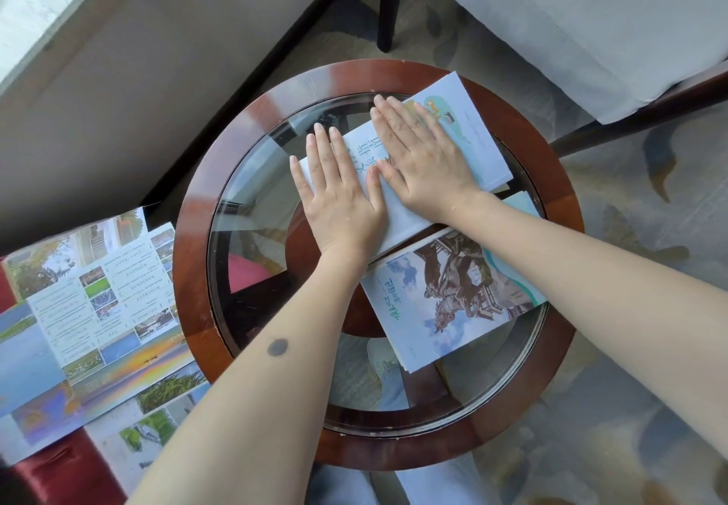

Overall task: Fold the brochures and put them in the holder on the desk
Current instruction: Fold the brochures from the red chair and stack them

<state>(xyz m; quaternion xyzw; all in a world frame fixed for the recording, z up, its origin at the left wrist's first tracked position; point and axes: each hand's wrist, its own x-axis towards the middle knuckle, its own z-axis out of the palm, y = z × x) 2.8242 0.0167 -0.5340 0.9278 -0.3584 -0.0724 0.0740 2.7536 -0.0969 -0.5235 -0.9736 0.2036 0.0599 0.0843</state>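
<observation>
While both hands (388,173) press a brochure (465,130) flat, fingers (327,149) together, unfolded sheets (90,315) wait beside the worktop (197,236); no holder shows.

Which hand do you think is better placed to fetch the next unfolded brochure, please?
Probably the left hand. The unfolded brochures lie off the table's left side, nearer that arm. The right hand sits farther away, pressing the folded brochure, and could keep it flat.

"指南" on pale brochure (465,138)
</observation>
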